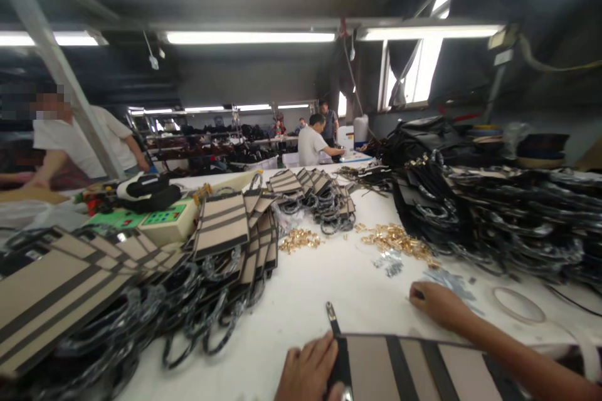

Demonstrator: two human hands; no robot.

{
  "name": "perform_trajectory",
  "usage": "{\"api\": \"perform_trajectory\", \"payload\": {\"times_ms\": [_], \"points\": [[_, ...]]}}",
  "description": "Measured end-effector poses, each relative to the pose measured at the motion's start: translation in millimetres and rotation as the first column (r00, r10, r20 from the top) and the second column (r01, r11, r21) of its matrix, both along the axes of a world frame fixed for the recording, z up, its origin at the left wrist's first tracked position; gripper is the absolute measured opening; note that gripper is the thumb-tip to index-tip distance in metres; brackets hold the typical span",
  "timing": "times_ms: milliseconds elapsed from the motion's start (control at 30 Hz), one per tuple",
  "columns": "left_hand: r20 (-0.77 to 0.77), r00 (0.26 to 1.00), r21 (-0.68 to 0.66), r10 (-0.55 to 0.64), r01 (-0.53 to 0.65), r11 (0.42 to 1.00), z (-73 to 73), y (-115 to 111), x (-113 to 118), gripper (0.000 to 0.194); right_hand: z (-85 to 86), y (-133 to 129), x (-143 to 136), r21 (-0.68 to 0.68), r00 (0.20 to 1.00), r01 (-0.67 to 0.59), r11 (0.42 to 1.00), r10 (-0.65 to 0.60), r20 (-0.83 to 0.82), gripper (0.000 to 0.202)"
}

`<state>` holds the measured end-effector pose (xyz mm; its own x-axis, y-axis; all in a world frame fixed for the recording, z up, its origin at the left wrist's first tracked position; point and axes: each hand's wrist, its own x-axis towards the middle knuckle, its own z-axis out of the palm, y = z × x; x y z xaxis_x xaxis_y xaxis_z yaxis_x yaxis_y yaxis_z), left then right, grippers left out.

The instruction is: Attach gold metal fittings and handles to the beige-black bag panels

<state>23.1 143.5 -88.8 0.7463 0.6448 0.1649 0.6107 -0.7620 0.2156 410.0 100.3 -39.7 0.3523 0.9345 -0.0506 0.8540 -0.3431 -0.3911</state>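
A beige bag panel with dark stripes (367, 363) lies at the table's front edge, partly cut off by the bottom of the view. A short black strap with a metal fitting (330, 312) sticks out from its upper left corner. My left hand (308, 366) is closed on the panel's left edge, just below that strap. To the right, above the table, my right hand (435, 302) is closed in a pinch; a small dark bit shows at its fingertips, too small to name. Nearest to this hand are flat grey pieces (454, 283) on the table.
Gold-coloured fittings (399, 239) and small silver pieces (389, 263) lie mid-table. Stacks of striped panels with wrapped handles (221, 222) stand left, beside a green-topped machine (164, 220). Black bag parts (508, 213) are heaped right, near a tape ring (517, 305). People work beyond.
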Motion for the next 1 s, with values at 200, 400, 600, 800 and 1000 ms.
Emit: {"api": "perform_trajectory", "payload": {"times_ms": [200, 400, 600, 800, 1000], "points": [[0.058, 0.997, -0.135, 0.049, -0.041, 0.990, 35.7, -17, -1, 0.053, 35.5, 10, -88, -0.027, 0.804, -0.327, 0.945, 0.263, -0.533, 0.024], [0.142, 0.987, -0.195, 0.077, -0.048, 0.980, 35.4, -16, 4, 0.055, 25.3, 31, -146, 0.009, 0.681, -0.513, 0.859, 0.413, -0.605, 0.018], [0.219, 0.964, -0.295, 0.150, -0.081, 0.952, 32.0, -7, 7, 0.059, 9.1, 33, -148, -0.016, 0.763, -0.513, 0.858, 0.447, -0.467, 0.017], [0.236, 0.957, -0.300, 0.170, -0.094, 0.949, 32.4, -9, 8, 0.061, 9.9, 23, -155, -0.039, 0.836, -0.463, 0.886, 0.421, -0.353, 0.017], [0.183, 0.972, -0.231, 0.150, -0.106, 0.967, 19.2, -3, 5, 0.065, 7.4, 23, -163, -0.045, 0.878, -0.401, 0.915, 0.370, -0.304, 0.020]]}}
